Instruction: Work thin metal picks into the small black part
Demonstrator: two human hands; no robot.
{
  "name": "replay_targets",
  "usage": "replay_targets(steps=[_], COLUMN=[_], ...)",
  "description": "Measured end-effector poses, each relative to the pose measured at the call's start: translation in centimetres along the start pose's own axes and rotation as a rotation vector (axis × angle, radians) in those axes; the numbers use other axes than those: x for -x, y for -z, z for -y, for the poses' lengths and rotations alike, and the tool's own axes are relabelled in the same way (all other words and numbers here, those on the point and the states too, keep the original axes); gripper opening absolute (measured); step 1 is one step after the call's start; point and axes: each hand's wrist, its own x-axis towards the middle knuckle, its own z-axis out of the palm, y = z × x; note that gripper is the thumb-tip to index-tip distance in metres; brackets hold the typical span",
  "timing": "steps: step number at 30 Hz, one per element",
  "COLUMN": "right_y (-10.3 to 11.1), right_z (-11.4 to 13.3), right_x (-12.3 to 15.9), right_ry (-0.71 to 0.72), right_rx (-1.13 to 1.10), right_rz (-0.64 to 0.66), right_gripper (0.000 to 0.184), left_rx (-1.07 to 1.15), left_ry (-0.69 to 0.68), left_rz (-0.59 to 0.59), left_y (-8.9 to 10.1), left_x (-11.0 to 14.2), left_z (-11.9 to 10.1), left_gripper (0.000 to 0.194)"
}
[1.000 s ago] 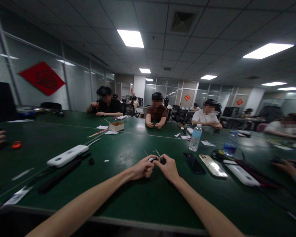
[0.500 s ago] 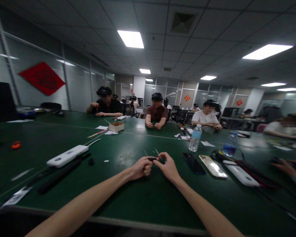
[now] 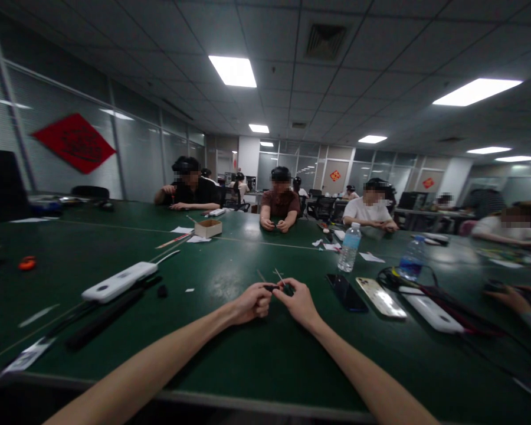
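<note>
Over the green table (image 3: 248,366), my two hands meet fingertip to fingertip. In my left hand (image 3: 253,304), closed in a pinch, is a small black piece (image 3: 271,287); most of it is covered by my fingers. My right hand (image 3: 298,301) is closed on a thin tool with a metal shaft (image 3: 278,274) and a dark green handle, the shaft slanting up and to the left. A second faint, thin line shows left of it; I cannot tell whether it is a rod or a reflection.
To the right lie a black phone (image 3: 347,292), a gold phone (image 3: 380,297), a water bottle (image 3: 349,249) and a white power strip (image 3: 432,310) with cables. On the left are another power strip (image 3: 119,282) and an orange tape roll (image 3: 27,263). An open box (image 3: 208,228) stands farther back. Several people sit around.
My right hand has shifted slightly left, and the tool's shaft has moved a little left and down with it. My left hand stays almost where it was.
</note>
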Motion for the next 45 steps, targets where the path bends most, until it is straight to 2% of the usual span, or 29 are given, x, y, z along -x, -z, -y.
replay_targets(steps=[4, 14, 22, 29, 37, 45], right_y=[0.1, 1.7, 3.2, 3.1, 2.7, 2.6], right_z=[0.2, -0.3, -1.4, -0.8, -0.5, -0.3], right_x=[0.0, -0.6, -0.9, -0.5, -0.4, -0.3], right_ry=[0.001, 0.121, 0.161, 0.235, 0.210, 0.209], right_rx=[0.001, 0.128, 0.359, 0.449, 0.570, 0.612], right_rz=[-0.012, -0.022, 0.106, 0.217, 0.220, 0.203], right_gripper=[0.022, 0.019, 0.019, 0.024, 0.032, 0.036], left_rx=[-0.002, -0.012, -0.029, -0.011, 0.044, 0.049], left_ry=[-0.004, -0.051, -0.080, -0.073, -0.056, -0.038], left_rz=[-0.023, -0.091, -0.139, -0.251, -0.234, -0.189], left_y=[-0.2, -0.2, 1.0, 1.2, 2.2, 2.9], left_x=[0.0, -0.2, -0.3, -0.4, -0.9, -1.2], left_z=[0.0, 0.0, -0.9, -1.0, -0.4, -0.1], left_gripper=[0.031, 0.038, 0.033, 0.050, 0.055, 0.048])
